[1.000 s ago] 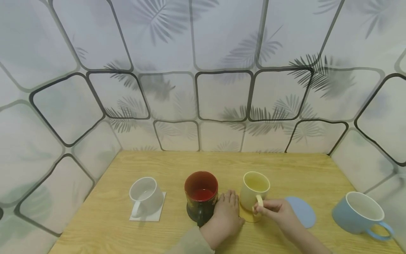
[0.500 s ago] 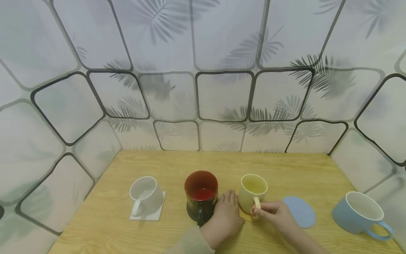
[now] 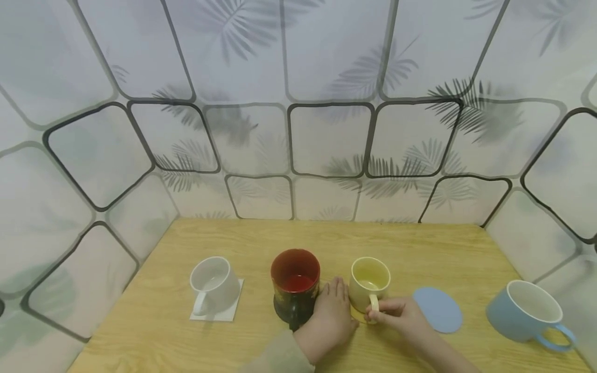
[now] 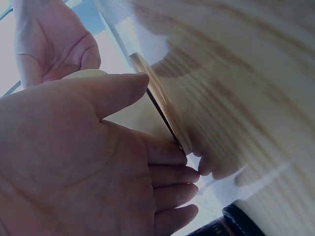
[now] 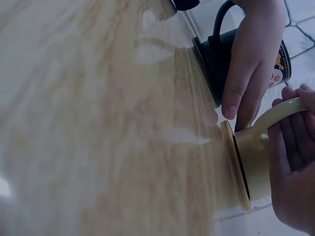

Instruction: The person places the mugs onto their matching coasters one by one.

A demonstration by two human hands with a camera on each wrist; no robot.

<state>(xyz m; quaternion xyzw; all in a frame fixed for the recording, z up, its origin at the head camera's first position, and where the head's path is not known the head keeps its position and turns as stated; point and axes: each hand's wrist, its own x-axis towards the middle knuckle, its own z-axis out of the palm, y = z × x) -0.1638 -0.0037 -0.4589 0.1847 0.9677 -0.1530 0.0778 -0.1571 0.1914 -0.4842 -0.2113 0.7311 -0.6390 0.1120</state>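
Note:
In the head view a pale yellow mug [image 3: 363, 296] stands upright on a round yellow coaster [image 3: 358, 315]. My right hand [image 3: 404, 320] pinches the mug's handle between thumb and fingers. To the mug's left lies my left hand [image 3: 330, 314], fingers extended, between it and a black mug [image 3: 295, 305] with a red inside. From the left wrist, the left thumb and index finger appear at the edge of the coaster [image 4: 165, 108]. In the right wrist view the yellow mug's body [image 5: 257, 164] sits over the wooden-looking coaster [image 5: 236, 169].
A white mug [image 3: 219, 295] stands on a white square coaster [image 3: 226, 314] at left. The black mug rests on a dark round coaster [image 3: 279, 312]. On the right are a blue round coaster [image 3: 437, 310] and a light blue mug [image 3: 515, 318]. Patterned walls enclose the wooden table [image 3: 261, 235].
My right hand has moved the yellow mug slightly left and toward me, closer to the left hand and more over its coaster. The left hand has stayed in place.

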